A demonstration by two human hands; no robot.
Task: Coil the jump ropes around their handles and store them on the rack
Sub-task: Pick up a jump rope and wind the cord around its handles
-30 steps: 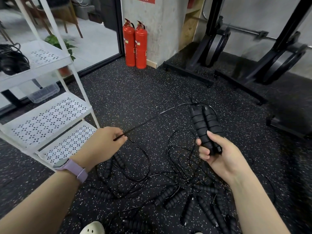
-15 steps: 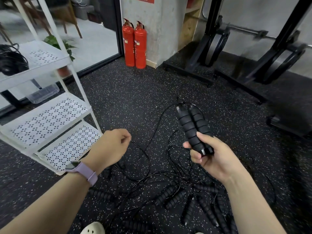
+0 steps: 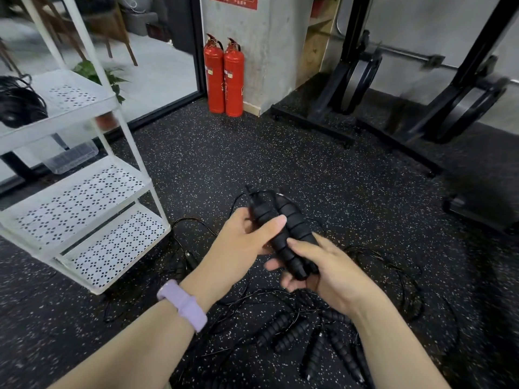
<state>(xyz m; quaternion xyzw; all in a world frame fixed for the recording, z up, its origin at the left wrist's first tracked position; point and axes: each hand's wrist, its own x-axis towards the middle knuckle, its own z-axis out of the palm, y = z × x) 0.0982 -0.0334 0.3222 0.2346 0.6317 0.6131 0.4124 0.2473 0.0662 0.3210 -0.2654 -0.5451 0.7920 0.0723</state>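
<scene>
Handles [image 3: 283, 234] are lying paired in the right hand [image 3: 331, 273], fingers curled round; the left hand [image 3: 241, 240] is gripping above, likely starting the first wrap.

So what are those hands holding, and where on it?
A pair of black jump-rope handles, side by side. The right hand grips their lower ends; the left hand grips the upper part, thumb across the front.

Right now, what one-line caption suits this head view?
Both hands, left hand and right hand, hold paired jump-rope handles above tangled ropes beside a white rack.
</scene>
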